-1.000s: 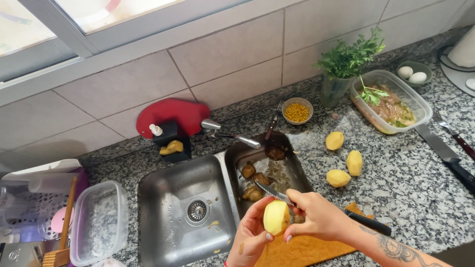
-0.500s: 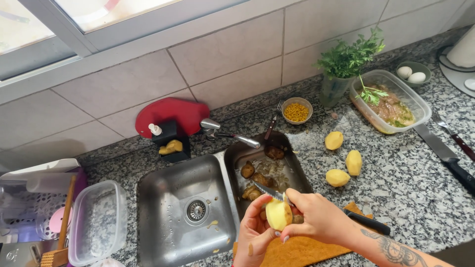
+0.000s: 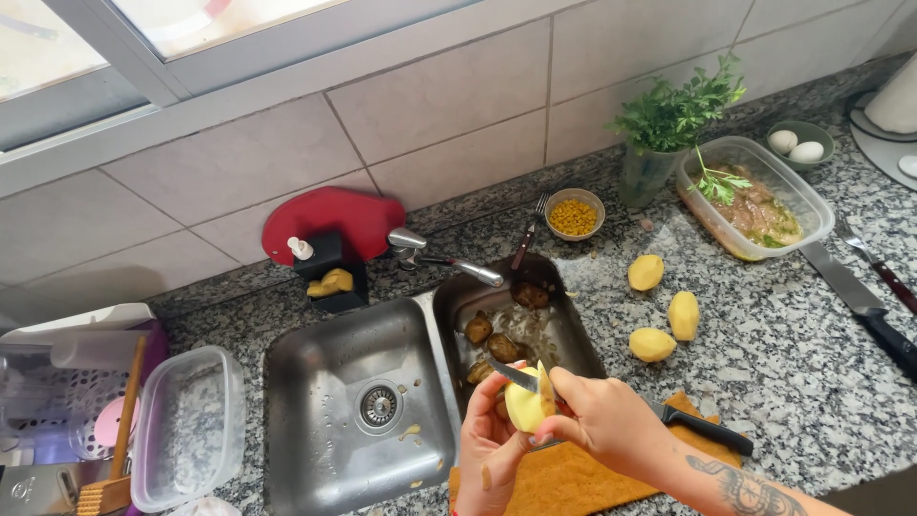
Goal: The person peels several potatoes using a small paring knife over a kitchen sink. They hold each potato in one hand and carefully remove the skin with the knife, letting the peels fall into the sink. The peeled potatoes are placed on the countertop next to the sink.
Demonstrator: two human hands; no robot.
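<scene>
My left hand [image 3: 489,457] cups a pale, partly peeled potato [image 3: 525,406] from below, over the front edge of the small sink basin [image 3: 564,330]. My right hand [image 3: 607,420] grips a small knife [image 3: 516,376] whose blade lies against the top of the potato, a strip of peel curling up beside it. Unpeeled brown potatoes [image 3: 492,342] and peelings lie in that small basin. Three peeled yellow potatoes [image 3: 666,313] rest on the granite counter to the right.
A black-handled knife [image 3: 707,430] lies on an orange cloth [image 3: 573,478] under my hands. Large sink [image 3: 325,420], tap [image 3: 449,263], corn bowl [image 3: 573,212], herb glass [image 3: 659,143], food container [image 3: 755,196], eggs [image 3: 798,145], a big knife [image 3: 855,301], and a clear tub [image 3: 181,435] at the left.
Both hands have drifted slightly left and down with the potato. The knife blade has moved across the potato's top, lifting a strip of peel.
</scene>
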